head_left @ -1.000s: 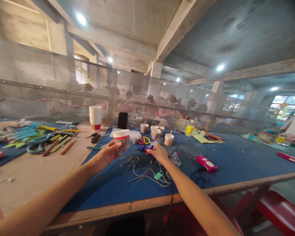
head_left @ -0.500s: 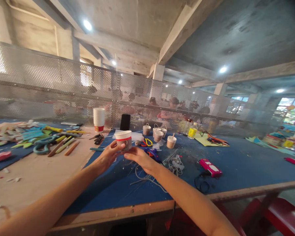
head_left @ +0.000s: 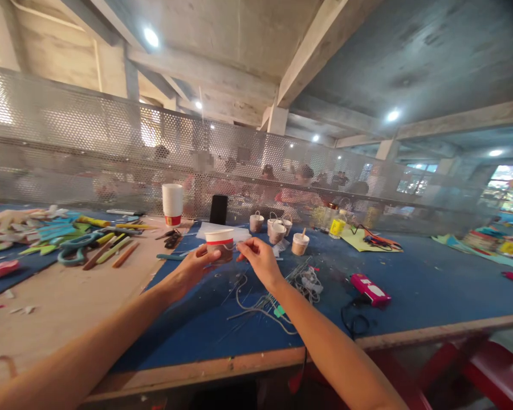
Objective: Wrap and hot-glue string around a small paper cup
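Observation:
My left hand (head_left: 194,266) is closed around a paper cup (head_left: 219,236), held upright above the blue table. The cup has a white rim, a red band and a grey-brown lower part. To the right of the cup, my right hand (head_left: 259,259) pinches a thin grey cord (head_left: 231,246) that runs across the cup's side. More grey cord (head_left: 310,285) lies in a tangle on the table, among thin clear strands. Behind my right hand stand several small cups with cord handles (head_left: 277,232) and a cup with a stick in it (head_left: 300,244).
A stack of paper cups (head_left: 172,202) and a black phone (head_left: 218,209) stand at the back. Scissors (head_left: 79,247), wooden tools (head_left: 125,254) and coloured scraps lie to the left. At the right are a pink device (head_left: 370,289) and a yellow-labelled bottle (head_left: 337,225). A perforated metal screen (head_left: 239,171) borders the table.
My right hand has moved from under the cup to its right side and now pinches the cord. The cup has shifted slightly right, still in my left hand.

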Available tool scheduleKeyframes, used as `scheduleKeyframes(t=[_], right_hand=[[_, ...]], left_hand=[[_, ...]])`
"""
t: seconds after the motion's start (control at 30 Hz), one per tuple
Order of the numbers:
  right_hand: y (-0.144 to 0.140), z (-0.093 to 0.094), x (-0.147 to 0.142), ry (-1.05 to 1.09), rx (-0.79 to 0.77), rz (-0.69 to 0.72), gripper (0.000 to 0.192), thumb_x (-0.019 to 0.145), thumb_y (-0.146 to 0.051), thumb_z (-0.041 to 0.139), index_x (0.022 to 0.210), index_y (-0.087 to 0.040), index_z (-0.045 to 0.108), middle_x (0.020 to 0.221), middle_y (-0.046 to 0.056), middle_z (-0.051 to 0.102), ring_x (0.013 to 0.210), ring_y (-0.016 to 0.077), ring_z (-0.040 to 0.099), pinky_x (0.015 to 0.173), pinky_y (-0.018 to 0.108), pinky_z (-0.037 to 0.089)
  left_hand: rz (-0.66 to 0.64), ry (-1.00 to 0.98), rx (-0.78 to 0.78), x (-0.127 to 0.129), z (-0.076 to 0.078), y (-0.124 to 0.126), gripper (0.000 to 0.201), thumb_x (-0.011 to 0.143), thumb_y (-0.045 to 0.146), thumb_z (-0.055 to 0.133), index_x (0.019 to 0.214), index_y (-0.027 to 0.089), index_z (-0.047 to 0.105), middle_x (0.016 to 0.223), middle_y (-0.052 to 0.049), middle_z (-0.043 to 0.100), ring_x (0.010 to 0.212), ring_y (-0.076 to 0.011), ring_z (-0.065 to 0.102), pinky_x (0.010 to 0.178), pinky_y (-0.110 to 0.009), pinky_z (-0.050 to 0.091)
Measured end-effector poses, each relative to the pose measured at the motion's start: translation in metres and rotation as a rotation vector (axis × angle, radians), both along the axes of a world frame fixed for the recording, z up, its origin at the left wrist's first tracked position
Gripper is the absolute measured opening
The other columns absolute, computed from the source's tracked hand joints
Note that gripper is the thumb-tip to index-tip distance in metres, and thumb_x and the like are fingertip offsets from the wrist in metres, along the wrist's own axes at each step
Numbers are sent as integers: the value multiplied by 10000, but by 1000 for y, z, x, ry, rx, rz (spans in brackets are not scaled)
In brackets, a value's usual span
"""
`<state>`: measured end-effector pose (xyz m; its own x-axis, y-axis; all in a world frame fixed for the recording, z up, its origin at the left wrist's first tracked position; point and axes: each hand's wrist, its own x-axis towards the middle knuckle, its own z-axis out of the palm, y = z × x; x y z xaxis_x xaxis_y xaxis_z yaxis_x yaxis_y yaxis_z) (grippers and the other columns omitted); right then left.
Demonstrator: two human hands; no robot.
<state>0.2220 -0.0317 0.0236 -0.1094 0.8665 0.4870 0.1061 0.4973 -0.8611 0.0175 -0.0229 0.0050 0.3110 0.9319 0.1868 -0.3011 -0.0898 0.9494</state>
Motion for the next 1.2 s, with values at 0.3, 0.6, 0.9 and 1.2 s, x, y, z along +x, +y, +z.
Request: scheduleKeyframes(t=[0.3,0.6,0.9,1.2], right_hand=[[2,3,5,83,32,-56,256,884,-471,640,861,-216,626,735,19,736,748,205,724,750,303,547],[8,-4,3,142,-1,-2,263,841,-472,689,825,-220,615,688,5,724,669,212,722,732,320,561],[9,-9,1,160,-37,35,231,833,-441,691,809,-224,615,677,-6,713,656,202,718,739,323,560],[9,-10,1,157,-41,29,201,830,-405,692,801,-223,612,670,-17,708,664,197,716,729,310,555]], left_hand=[[-125,34,5,2,0,-3,502,780,399,788,1240,209,722,1247,-152,737,1158,-338,658,970,-425,473],[-174,29,13,-1,1,-5,456,829,415,738,1238,216,718,1302,-147,712,1197,-330,644,1013,-425,457],[-169,-1,-9,-5,-2,0,410,860,411,696,1230,235,712,1381,-96,672,1361,-354,512,1106,-467,402],[-179,-13,-4,-5,-2,-1,393,888,391,672,1247,236,713,1396,-98,661,1387,-360,482,1110,-471,395]])
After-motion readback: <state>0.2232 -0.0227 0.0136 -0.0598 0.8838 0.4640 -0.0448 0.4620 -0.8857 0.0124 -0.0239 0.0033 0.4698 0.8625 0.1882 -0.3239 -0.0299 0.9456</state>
